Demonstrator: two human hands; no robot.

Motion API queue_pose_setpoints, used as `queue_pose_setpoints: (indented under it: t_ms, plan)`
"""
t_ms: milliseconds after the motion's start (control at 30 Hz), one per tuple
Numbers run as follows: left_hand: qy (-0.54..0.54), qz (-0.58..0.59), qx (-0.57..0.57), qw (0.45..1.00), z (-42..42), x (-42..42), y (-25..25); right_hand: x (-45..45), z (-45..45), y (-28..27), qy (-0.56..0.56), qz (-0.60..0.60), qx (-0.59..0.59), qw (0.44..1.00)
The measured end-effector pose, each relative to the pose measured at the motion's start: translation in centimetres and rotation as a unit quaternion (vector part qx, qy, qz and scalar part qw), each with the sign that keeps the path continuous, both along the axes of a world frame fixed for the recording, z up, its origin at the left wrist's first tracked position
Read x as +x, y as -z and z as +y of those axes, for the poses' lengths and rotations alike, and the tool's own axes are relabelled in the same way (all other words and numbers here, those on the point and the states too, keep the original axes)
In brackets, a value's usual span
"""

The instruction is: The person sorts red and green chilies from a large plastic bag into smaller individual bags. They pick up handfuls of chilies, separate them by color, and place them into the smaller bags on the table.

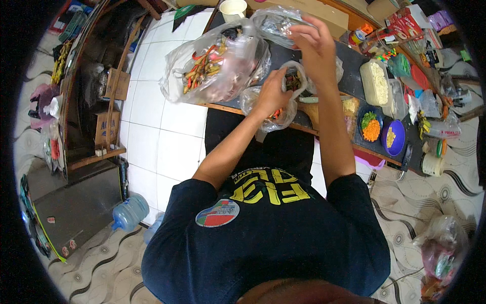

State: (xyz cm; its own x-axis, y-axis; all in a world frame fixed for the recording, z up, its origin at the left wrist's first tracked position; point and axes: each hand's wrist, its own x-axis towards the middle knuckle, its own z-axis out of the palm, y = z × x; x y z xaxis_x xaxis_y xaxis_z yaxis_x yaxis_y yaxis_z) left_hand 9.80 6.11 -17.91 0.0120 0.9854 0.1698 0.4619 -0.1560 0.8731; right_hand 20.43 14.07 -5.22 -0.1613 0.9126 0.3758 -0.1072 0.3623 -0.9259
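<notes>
My left hand (274, 93) grips the rim of a small clear plastic bag (300, 70) with dark green and red chillies inside. Below that hand, another clear plastic bag (284, 121) with red chillies lies at the table's near edge. My right hand (317, 47) is raised with its fingers apart, beside a crumpled clear plastic bag (265, 22); its thumb is hidden, and I see nothing held in it. To the left lies a large clear plastic bag (172, 78) with many red and yellowish chillies (205, 68).
The dark tabletop (347, 57) also bears a tub of pale shreds (374, 81), a plate of chopped carrot and greens (371, 131), a purple bowl (398, 138), and a cutting board (309, 114) partly behind my right arm. A cream mug (232, 10) stands at the far left.
</notes>
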Motion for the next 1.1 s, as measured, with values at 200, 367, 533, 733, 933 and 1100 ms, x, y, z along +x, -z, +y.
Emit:
queue_pose_setpoints:
  t_ms: [200,367,533,733,933,1100]
  plan:
    - [0.009,0.026,-0.006,1.000,0.5,-0.7,0.1,5.1,-0.1,9.8,-0.018,-0.511,0.000,0.859]
    - [0.014,0.064,-0.015,0.998,0.7,-0.6,0.3,4.7,-0.5,14.0,0.099,-0.624,0.123,0.765]
    - [0.029,0.082,-0.009,0.996,1.3,0.6,0.0,5.0,-0.4,12.3,0.086,-0.691,0.147,0.703]
    - [0.041,0.090,-0.007,0.995,1.5,1.7,-0.5,6.6,1.5,15.1,0.071,-0.719,0.165,0.671]
    - [0.042,0.105,0.003,0.994,2.2,1.6,0.4,8.8,3.0,14.7,0.023,-0.701,0.189,0.687]
    - [0.033,0.089,-0.016,0.995,1.9,1.1,-0.2,8.6,1.6,10.4,0.003,-0.637,0.126,0.760]
